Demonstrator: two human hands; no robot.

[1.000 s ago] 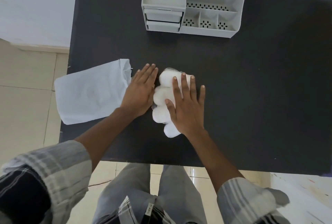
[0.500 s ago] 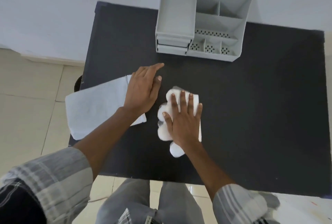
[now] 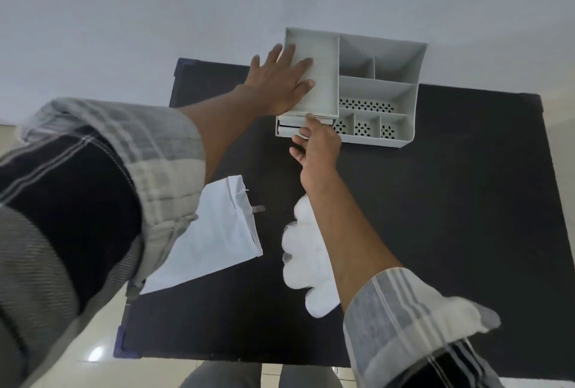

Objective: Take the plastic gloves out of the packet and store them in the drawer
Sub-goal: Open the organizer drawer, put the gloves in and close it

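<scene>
The left hand [image 3: 281, 82] lies flat with its fingers spread over the top-left tray of the grey organiser [image 3: 378, 88], pressing down on it. That looks like bracing, so the light plastic unit will not slide across the black surface [image 3: 451, 216] when something is pulled from its front. The right hand [image 3: 317, 141] is at the organiser's front face, fingertips curled against the drawer [image 3: 291, 129] stacked under that tray. Its grip appears to be closing on the drawer's front edge, though the fingertips are partly hidden and I cannot tell whether they have truly caught it. The drawer looks closed or barely started, so I judge this as the opening step.

The plastic gloves [image 3: 306, 260] lie in a loose, white, crumpled heap on the surface near the person, under the right forearm and well apart from the organiser. Neither hand touches them. Just beside them to the left lies the flat white packet [image 3: 214, 238], seemingly emptied, its open mouth turned toward the organiser.

Between the gloves and the drawer the surface shows nothing but the reaching arm itself. The organiser's 3 small perforated compartments and the larger bins to the right appear empty. A wall stands close behind it, so the unit cannot retreat far.
</scene>
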